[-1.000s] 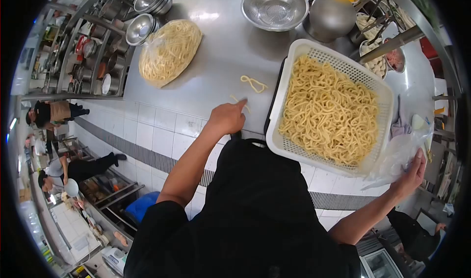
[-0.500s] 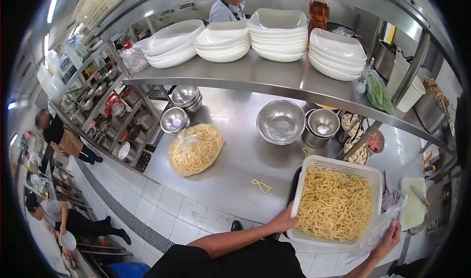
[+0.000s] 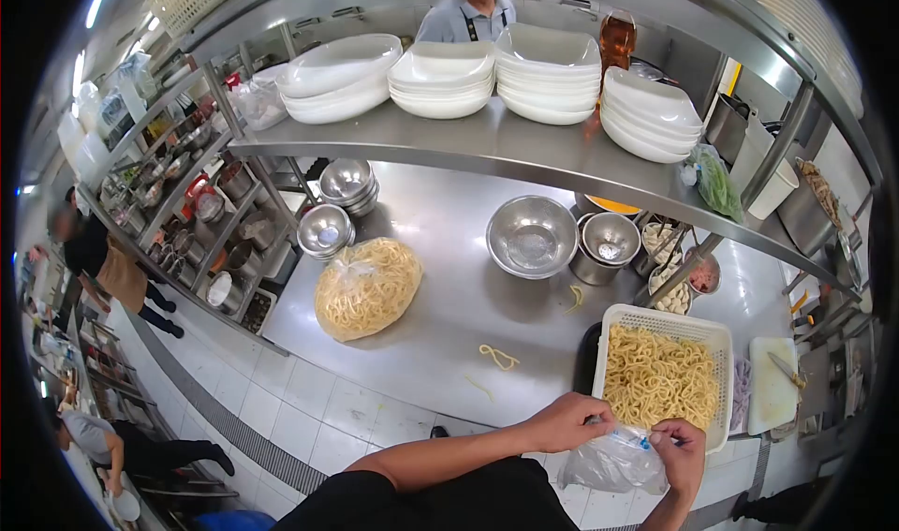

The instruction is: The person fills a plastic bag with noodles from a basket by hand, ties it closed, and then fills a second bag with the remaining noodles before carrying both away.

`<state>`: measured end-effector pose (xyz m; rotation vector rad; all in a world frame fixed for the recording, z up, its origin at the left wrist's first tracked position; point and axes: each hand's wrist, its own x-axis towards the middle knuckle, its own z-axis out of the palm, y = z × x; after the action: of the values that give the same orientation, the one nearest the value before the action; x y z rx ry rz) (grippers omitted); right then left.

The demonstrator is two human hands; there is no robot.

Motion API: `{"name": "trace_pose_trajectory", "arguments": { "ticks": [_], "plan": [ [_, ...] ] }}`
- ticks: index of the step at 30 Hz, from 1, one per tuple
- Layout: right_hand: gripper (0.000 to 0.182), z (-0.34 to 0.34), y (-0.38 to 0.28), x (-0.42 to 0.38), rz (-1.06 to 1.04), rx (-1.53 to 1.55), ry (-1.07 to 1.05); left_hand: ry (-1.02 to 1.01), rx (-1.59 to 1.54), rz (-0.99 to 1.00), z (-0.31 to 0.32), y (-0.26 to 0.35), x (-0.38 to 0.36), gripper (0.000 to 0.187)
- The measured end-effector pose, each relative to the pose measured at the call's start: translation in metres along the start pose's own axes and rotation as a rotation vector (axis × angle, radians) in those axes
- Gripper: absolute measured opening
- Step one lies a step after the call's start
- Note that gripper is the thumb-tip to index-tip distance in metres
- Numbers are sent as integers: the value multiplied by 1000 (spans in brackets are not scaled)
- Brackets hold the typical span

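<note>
Both my hands pinch the top of a clear plastic bag [image 3: 613,464], just in front of the noodle basket. My left hand [image 3: 569,422] has its fingers closed on one side of the bag's mouth. On the other side, my right hand [image 3: 681,449] grips the rim between thumb and fingers. The bag hangs down and looks empty. Behind it stands a white perforated basket [image 3: 723,362] holding a heap of yellow noodles [image 3: 660,376]. Farther left on the steel table rests a knotted clear bag of noodles [image 3: 368,289].
Steel bowls [image 3: 532,236] stand under the shelf [image 3: 449,147], which carries stacked white dishes [image 3: 548,72]. A knife [image 3: 785,367] lies on a cutting board [image 3: 772,390] at right. Loose noodle strands [image 3: 498,356] lie on the table [image 3: 421,381]. Co-workers [image 3: 108,259] stand at left and behind the shelf.
My left hand has let go of the basket's edge and taken hold of the plastic bag. My right hand has brought the bag leftward to the front of the basket.
</note>
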<state>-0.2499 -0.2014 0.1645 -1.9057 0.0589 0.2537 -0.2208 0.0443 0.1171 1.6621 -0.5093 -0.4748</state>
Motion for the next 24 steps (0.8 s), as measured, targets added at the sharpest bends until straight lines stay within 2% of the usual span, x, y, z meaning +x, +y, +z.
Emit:
{"name": "trace_pose_trajectory", "arguments": {
  "ticks": [1,2,3,5,6,7,8,9,11,13,15,16,18,19,21,23,24],
  "plan": [
    [29,-2,-2,-3,36,-85,2,113,19,75,2,-1,0,21],
    [27,1,-3,-8,-66,-122,-30,230,31,144,6,-2,0,21],
    [27,7,-6,-8,-52,-139,-38,236,9,139,11,3,0,21],
    [24,20,-6,-5,-284,-496,-103,106,78,199,11,19,6,18],
    [17,21,-10,-9,-91,-434,-69,102,71,202,7,20,5,18],
    [17,16,-14,-14,-88,-439,-67,86,220,294,3,21,3,18],
    [14,7,-17,-20,30,-380,-70,69,372,385,-1,21,1,18],
    [12,-1,-18,-25,148,-319,-70,68,369,387,-5,16,1,18],
    [14,-11,-10,-30,144,-383,-63,94,500,430,-16,-4,4,15],
    [18,-16,-4,-32,-77,-405,-82,95,411,411,-19,-2,4,16],
    [16,-20,-2,-35,-131,-393,-29,0,109,226,-15,2,3,23],
    [15,-21,-1,-38,-183,-377,22,-3,103,224,-12,0,3,23],
    [12,-16,-2,-39,-115,-332,63,37,-75,285,7,-2,-4,23],
    [11,-17,-4,-49,-26,-297,94,37,-135,204,19,-6,-7,22],
    [9,-21,-12,-56,136,-374,90,17,-120,232,35,-15,-16,26],
    [11,-29,-10,-62,112,-292,-1,-256,-116,85,32,-14,-27,32],
    [12,-31,5,-67,67,-282,113,-307,-167,41,37,-20,-30,35]
  ]
}}
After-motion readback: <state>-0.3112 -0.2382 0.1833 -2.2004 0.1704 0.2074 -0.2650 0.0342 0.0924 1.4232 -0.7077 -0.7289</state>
